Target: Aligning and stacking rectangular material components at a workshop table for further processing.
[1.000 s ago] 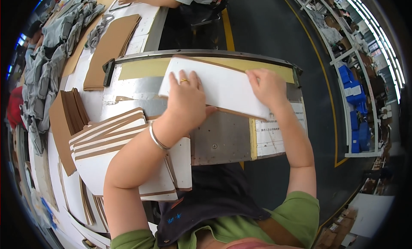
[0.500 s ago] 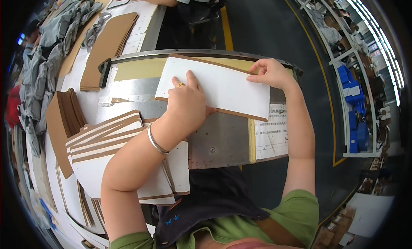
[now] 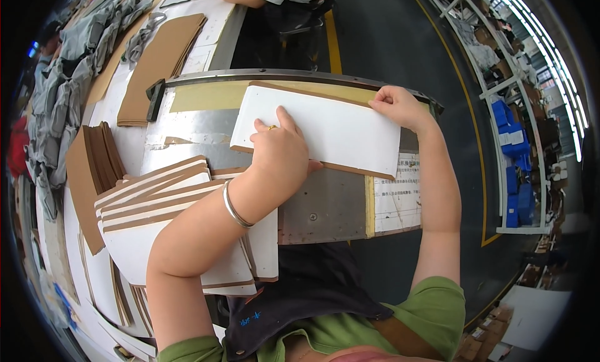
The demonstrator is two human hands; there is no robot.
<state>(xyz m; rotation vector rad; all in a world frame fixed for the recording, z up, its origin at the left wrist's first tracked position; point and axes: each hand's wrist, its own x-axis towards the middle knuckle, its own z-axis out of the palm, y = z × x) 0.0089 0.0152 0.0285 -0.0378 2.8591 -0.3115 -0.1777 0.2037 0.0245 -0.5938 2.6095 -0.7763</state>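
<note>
panel seems mid-alignment: left hand braced on it, fingers apart; right hand pinching its far edge; next likely needs steadiness

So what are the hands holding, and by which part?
A white brown-edged panel: right hand pinching the far edge near its right corner, left hand across its face, thumb at the near edge.

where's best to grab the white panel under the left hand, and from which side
Probably the short right edge, coming from the right: the white panel is broad and long, with that edge mostly bare, while the left hand lies on its left half and the right hand touches its far edge.
</note>
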